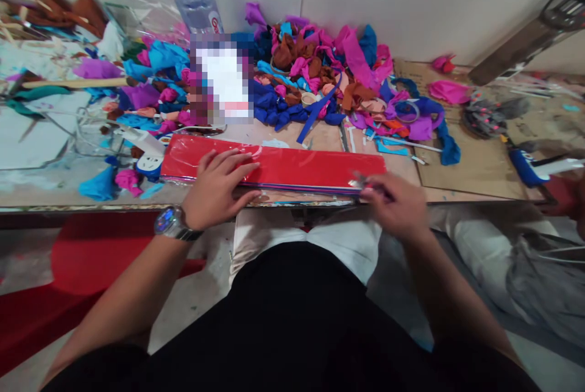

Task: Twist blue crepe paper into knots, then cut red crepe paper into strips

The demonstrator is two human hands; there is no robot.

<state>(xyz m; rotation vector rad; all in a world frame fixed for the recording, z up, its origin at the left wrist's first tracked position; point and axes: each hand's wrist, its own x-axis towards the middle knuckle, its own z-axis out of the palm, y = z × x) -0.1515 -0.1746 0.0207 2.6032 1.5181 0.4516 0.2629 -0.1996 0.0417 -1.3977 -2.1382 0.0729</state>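
A long red packet (283, 166) in clear plastic lies lengthwise along the near edge of the desk (470, 166), with the left hand (219, 188) flat on its left part, fingers spread and gripping nothing. The right hand (397, 204) is closed around a small tool, too blurred to identify, at the packet's right end; beyond lie heaped coloured pieces (315, 69) and a clear bottle (197, 5).

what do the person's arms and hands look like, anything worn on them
Black sleeves end above bare forearms. The left hand and right hand are both gloveless. On the left wrist is a round-faced watch with a bluish display and dark band; no watch shows on the right.
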